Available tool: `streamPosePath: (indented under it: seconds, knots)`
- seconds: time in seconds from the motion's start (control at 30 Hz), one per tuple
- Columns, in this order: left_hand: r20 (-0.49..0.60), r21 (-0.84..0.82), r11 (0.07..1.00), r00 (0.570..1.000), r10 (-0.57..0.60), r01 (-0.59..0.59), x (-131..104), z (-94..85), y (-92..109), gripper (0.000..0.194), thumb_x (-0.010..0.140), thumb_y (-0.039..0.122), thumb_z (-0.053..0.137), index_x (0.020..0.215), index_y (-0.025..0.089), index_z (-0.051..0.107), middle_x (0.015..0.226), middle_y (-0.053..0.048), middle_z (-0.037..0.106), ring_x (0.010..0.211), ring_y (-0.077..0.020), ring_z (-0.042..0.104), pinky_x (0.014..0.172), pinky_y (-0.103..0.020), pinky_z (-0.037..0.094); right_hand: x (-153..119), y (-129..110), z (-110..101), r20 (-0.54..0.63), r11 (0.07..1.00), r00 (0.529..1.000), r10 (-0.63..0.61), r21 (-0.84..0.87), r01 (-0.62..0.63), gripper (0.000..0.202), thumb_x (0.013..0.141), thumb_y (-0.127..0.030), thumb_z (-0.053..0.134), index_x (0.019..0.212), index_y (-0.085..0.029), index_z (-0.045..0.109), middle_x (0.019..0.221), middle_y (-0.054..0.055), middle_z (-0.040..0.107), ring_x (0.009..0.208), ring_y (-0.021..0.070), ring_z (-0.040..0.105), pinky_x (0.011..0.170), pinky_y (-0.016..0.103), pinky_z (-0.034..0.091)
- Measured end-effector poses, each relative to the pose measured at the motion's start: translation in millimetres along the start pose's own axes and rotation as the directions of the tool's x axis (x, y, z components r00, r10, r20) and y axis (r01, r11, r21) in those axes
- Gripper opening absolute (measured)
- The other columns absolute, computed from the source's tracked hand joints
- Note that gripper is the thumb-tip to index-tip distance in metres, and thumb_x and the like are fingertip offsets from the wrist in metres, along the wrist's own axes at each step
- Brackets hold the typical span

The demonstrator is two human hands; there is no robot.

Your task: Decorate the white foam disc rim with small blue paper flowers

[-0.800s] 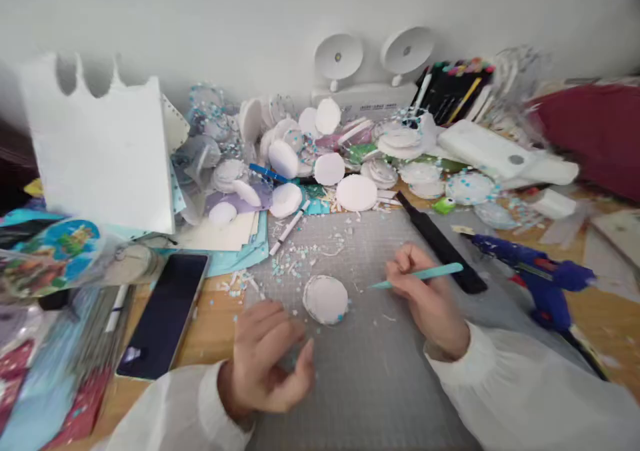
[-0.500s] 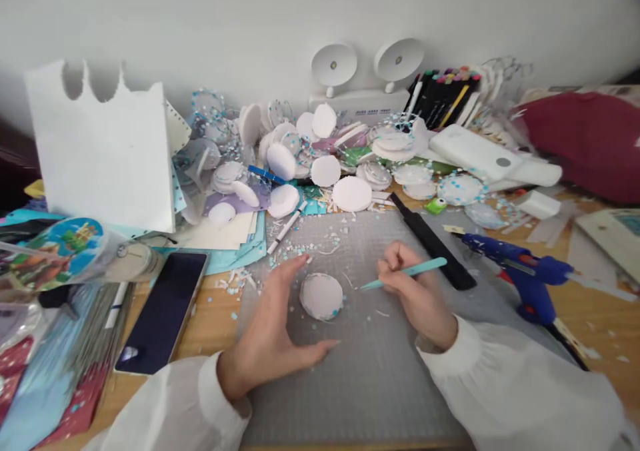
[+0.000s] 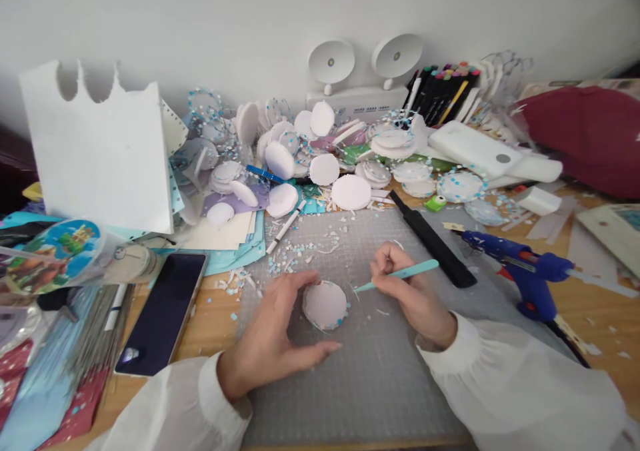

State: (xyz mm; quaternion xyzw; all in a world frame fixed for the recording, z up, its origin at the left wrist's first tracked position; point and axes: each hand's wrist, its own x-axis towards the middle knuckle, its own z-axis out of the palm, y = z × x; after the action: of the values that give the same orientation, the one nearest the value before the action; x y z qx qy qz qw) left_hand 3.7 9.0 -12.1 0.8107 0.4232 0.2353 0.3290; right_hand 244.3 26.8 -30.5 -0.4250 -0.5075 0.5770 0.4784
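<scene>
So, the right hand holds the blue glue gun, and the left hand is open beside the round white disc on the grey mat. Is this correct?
Not quite: the head view shows a slim turquoise tool in the right hand; the blue glue gun lies farther right. The left hand is indeed open beside the round white disc on the grey mat.

Bare wood of the tabletop (image 3: pixel 215 321) shows between my left grip (image 3: pixel 270 334) and the dark phone (image 3: pixel 163 314) lying farther left. Under both my grips spreads a grey gridded mat (image 3: pixel 370 398). On it a round white disc (image 3: pixel 325 304) lies within the curve of my left grip; blue and white scraps (image 3: pixel 287 254) are strewn just beyond that grip, beside a white pen (image 3: pixel 285 228). Past my right grip (image 3: pixel 410 291) lies a long black object (image 3: pixel 440 248), and farther right, a blue glue gun (image 3: pixel 520 261).
</scene>
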Motion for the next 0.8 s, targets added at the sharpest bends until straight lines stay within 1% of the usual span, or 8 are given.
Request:
streamPosePath:
  seconds: [0.1,0.2,0.3,0.43,0.63,0.8]
  knots:
    - [0.007,0.017,1.0,1.0,-0.001,0.001,0.5,-0.7,1.8,0.063,0.081,0.037,0.069,0.131,0.025,0.034,0.126,-0.01,0.053,0.115,-0.0266,0.053,0.096,-0.042,0.046,0.0,-2.0,-0.4,0.037,0.995,0.999,0.023,-0.094,-0.02,0.017,0.083,-0.025,0.057,0.076,-0.022,0.042,0.064,-0.005,0.038,0.056,0.0113,0.031,0.053,0.027,0.023]
    - [0.012,0.03,1.0,1.0,-0.001,0.001,0.5,-0.4,2.3,0.065,0.079,0.037,0.071,0.131,0.025,0.033,0.126,-0.011,0.053,0.116,-0.0269,0.053,0.097,-0.042,0.046,-1.3,-5.5,0.6,0.063,0.986,0.997,0.047,-0.16,-0.037,0.017,0.086,-0.027,0.056,0.077,-0.023,0.043,0.063,-0.005,0.036,0.055,0.0112,0.031,0.051,0.027,0.022]
    - [0.011,0.04,0.999,1.0,0.0,0.0,0.8,0.2,1.8,0.068,0.078,0.035,0.073,0.132,0.026,0.032,0.127,-0.01,0.053,0.116,-0.0271,0.052,0.097,-0.043,0.045,-3.0,-8.6,2.5,0.093,0.98,0.995,0.042,-0.196,-0.023,0.017,0.089,-0.028,0.055,0.077,-0.023,0.043,0.062,-0.006,0.036,0.053,0.0106,0.03,0.05,0.026,0.021]
    - [0.013,0.023,1.0,1.0,-0.016,0.015,1.7,1.6,0.7,0.071,0.076,0.033,0.075,0.133,0.027,0.032,0.126,-0.009,0.053,0.115,-0.0258,0.053,0.097,-0.041,0.045,-3.8,-10.5,4.6,0.14,0.981,0.99,0.032,-0.193,-0.004,0.018,0.089,-0.03,0.056,0.078,-0.022,0.044,0.062,-0.006,0.036,0.054,0.0099,0.03,0.05,0.026,0.022]
    - [0.027,0.011,1.0,1.0,-0.017,0.017,3.0,2.5,-1.2,0.079,0.075,0.034,0.076,0.137,0.027,0.029,0.123,-0.008,0.054,0.114,-0.0253,0.053,0.098,-0.041,0.045,-4.6,-11.7,5.2,0.17,0.984,0.985,0.04,-0.176,-0.01,0.018,0.09,-0.031,0.056,0.08,-0.021,0.046,0.063,-0.006,0.038,0.054,0.0091,0.031,0.049,0.025,0.023]
    - [0.021,0.033,0.999,1.0,0.003,-0.004,3.9,2.2,-2.0,0.074,0.075,0.036,0.075,0.136,0.025,0.035,0.126,-0.011,0.053,0.117,-0.0282,0.051,0.1,-0.045,0.042,-6.5,-9.8,3.7,0.178,0.983,0.982,0.059,-0.182,-0.026,0.019,0.09,-0.034,0.056,0.081,-0.021,0.046,0.063,-0.006,0.038,0.054,0.0096,0.032,0.049,0.024,0.024]
